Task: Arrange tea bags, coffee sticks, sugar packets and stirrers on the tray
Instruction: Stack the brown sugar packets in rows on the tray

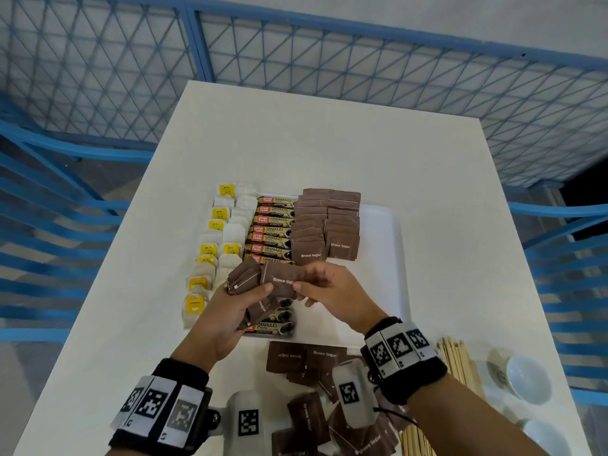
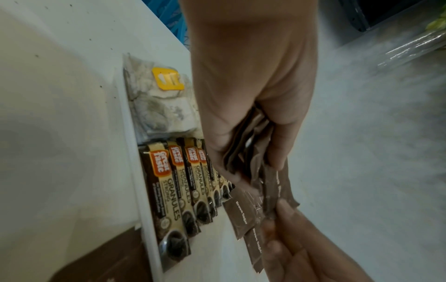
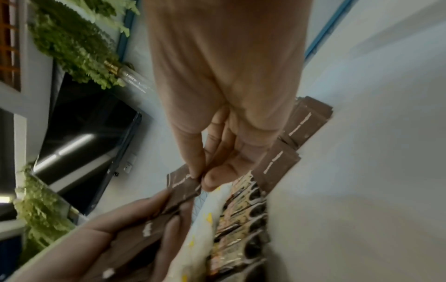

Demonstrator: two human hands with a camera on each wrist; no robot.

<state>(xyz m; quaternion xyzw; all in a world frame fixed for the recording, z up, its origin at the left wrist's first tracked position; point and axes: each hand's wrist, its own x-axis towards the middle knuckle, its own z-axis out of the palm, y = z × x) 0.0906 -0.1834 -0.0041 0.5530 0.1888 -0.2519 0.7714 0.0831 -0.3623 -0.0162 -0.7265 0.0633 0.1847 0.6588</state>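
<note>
On the white tray (image 1: pixel 381 258) lie tea bags (image 1: pixel 217 245) with yellow tags at the left, a column of coffee sticks (image 1: pixel 273 232) in the middle, and two rows of brown sugar packets (image 1: pixel 325 222) to their right. My left hand (image 1: pixel 237 307) grips a fanned bunch of brown sugar packets (image 1: pixel 245 278) above the tray's near end. My right hand (image 1: pixel 316 291) pinches one packet (image 1: pixel 283 279) of that bunch at its right end. In the left wrist view the bunch (image 2: pixel 255 158) sits in my left palm; in the right wrist view my thumb and forefinger pinch the packet (image 3: pixel 183 181).
Loose brown sugar packets (image 1: pixel 306 357) lie on the white table (image 1: pixel 329 143) in front of the tray. Wooden stirrers (image 1: pixel 457 360) lie at the near right beside small white bowls (image 1: pixel 528 378). A blue mesh fence (image 1: pixel 329 60) surrounds the table.
</note>
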